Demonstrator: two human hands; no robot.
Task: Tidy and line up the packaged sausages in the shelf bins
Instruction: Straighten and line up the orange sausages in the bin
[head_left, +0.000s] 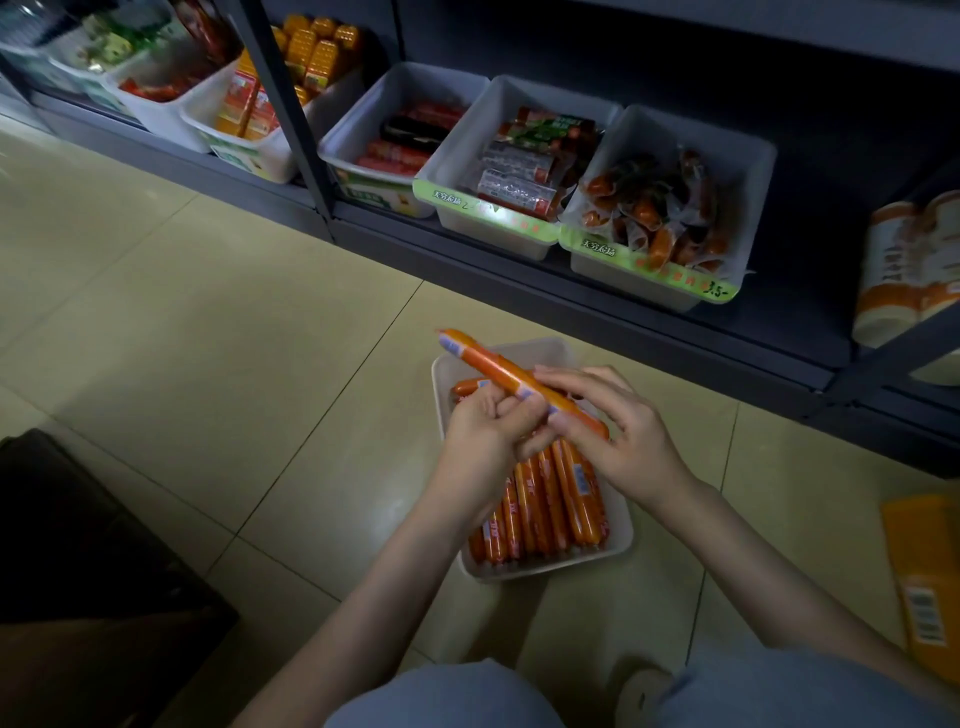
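A white bin (621, 540) stands on the tiled floor in front of me, with several orange packaged sausages (545, 499) lying side by side in it. Above the bin I hold one long orange sausage (488, 366) slanted, its far end up and to the left. My left hand (483, 431) grips it from below. My right hand (618, 431) pinches its near end between thumb and fingers. Both hands hide the middle of the bin.
A dark low shelf runs across the top with white bins: red sausages (410, 140), wrapped packs (524, 166), small orange sausages (660, 208). Orange-white packages (904, 265) lie at right. A yellow box (924, 577) sits on the floor right, a dark object (88, 571) left.
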